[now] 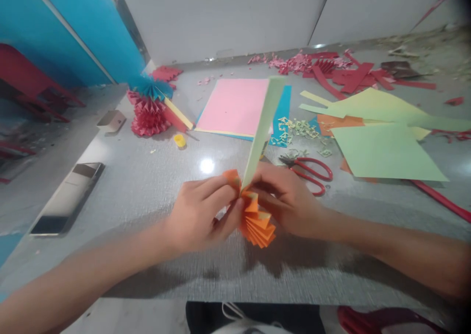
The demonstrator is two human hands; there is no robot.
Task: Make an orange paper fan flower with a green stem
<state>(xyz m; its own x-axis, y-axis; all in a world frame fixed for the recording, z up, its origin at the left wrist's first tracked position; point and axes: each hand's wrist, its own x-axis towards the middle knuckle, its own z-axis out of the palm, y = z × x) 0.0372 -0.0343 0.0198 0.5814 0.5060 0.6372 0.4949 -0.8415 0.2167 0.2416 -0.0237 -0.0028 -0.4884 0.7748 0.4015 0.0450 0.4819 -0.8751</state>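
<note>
My left hand (204, 214) is closed, its fingertips pinching an orange pleated paper fan (259, 230) near its gathered middle. My right hand (294, 199) is closed around the other side, at the foot of a long pale green paper strip (263, 125) that stands up from the fan. Part of the fan is covered by the fingers. Just beyond my right hand lie red-handled scissors (312, 169). A small yellow cap (179, 141) sits on the table past my left hand.
Pink paper (235, 106) tops a stack of sheets. To the right are green sheets (386, 152), with red scraps (356, 76) behind. Pleated red and blue paper pieces (150, 111), a small box (111, 121) and a phone (68, 199) are on the left.
</note>
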